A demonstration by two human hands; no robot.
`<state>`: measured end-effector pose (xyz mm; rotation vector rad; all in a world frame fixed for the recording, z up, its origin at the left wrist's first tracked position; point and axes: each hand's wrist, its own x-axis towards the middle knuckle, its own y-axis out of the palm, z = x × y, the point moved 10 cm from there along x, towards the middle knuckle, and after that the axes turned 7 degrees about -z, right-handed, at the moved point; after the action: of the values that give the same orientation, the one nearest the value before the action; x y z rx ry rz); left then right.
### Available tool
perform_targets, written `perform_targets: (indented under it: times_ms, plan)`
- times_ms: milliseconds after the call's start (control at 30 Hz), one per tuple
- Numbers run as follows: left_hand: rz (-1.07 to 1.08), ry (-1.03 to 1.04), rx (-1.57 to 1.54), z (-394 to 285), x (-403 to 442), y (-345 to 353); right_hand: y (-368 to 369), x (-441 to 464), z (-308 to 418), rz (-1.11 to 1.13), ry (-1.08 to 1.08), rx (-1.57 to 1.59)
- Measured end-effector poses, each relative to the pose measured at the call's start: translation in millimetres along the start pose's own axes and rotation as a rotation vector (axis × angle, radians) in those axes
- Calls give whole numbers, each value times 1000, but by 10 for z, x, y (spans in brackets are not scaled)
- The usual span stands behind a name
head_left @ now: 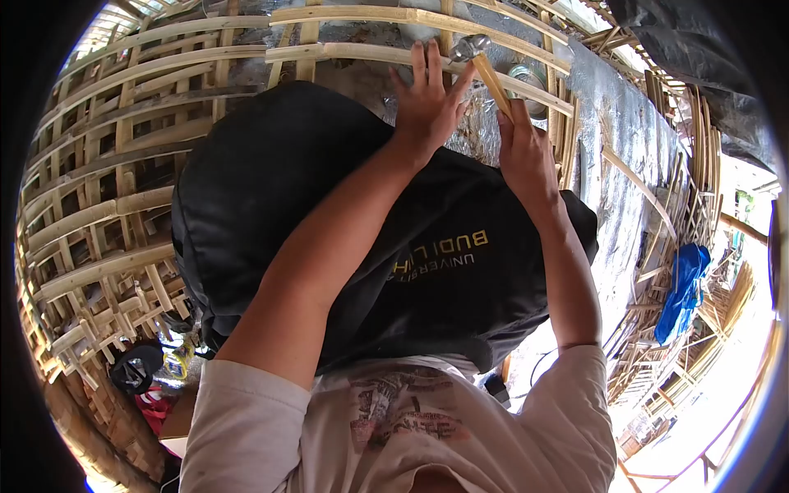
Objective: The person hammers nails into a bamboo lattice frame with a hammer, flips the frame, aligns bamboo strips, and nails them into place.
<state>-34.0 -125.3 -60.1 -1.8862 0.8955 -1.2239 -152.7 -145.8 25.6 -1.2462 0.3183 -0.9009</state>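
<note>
In the head view my right hand is wrapped round the wooden handle of a hammer, whose metal head is up by a bamboo slat. My left hand lies against the slats just left of the hammer head, fingers spread. Whether a small item sits between its thumb or fingers and the slat cannot be made out. Below both hands a large black bag or cloth with yellow lettering lies in front of my shirt.
Crossed bamboo lattice fills the left side. Silvery sheeting hangs at the right, near bundled bamboo strips and a blue cloth. A black cap-like object is at lower left.
</note>
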Motion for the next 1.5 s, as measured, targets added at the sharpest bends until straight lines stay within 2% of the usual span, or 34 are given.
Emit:
perform_targets:
  times_ms: [67, 100, 167, 233, 267, 367, 433, 500, 600, 700, 733, 867, 967, 1000, 1100, 1133, 1233, 1267, 1300, 1367, 1433, 1500]
  plan:
    - [-13, 1, -11, 17, 23, 27, -208, 61, 138, -113, -41, 78]
    - [-15, -3, -20, 18, 22, 8, -294, 92, 155, -102, 30, 101]
    - [-16, -3, -25, 12, -15, 6, -440, 123, 217, -204, 11, 146]
    - [-27, -3, -14, 9, 7, 2, -339, 51, 162, -299, -77, 136]
    - [-23, 1, -13, -4, 22, 6, -137, 60, 63, -152, -27, 75]
    - [-10, 12, -3, 7, 10, 11, 12, 54, -37, -9, 24, 34]
    - [-8, 6, -4, 10, 14, 9, -228, 79, 64, -100, 55, 89]
    - [-20, 5, -3, 9, -17, 4, -518, 120, 266, -286, -12, 67]
    - [-3, 14, 7, -5, 0, 6, -336, 72, 172, -211, -17, 0]
    - [5, 16, 28, 24, 19, 23, -15, 5, 54, -6, 3, -185]
    - [8, 20, 28, 1, 11, 24, -106, 47, 101, 30, 58, -202]
    - [4, 17, 24, -2, -20, 27, -578, 126, 418, -211, -54, -112]
    - [2, 27, 48, -22, 19, 15, -416, 90, 333, -154, -36, -59]
    - [11, 35, 69, -34, 15, -1, -210, 42, 207, 9, 55, -110]
    - [-3, 38, 85, -27, 28, -42, -189, 50, 160, 55, 44, -178]
    - [-15, 31, 82, -17, 31, -41, -281, 75, 204, -11, 23, -56]
    - [-43, 25, 54, -11, 22, -31, -550, 93, 390, -220, -14, 39]
    - [-44, 20, 49, -14, 23, -58, -420, 63, 315, -165, 1, 22]
    - [-38, 19, 54, -16, 52, -72, -76, 15, 221, -43, -139, -108]
    - [-6, 27, 62, -8, 26, -8, -100, 64, 114, -12, -21, -17]
    - [-32, 9, 42, 26, 26, -1, -401, 86, 237, -241, -84, 144]
    - [-36, 5, 12, 12, 3, 12, -495, 63, 235, -302, 3, 109]
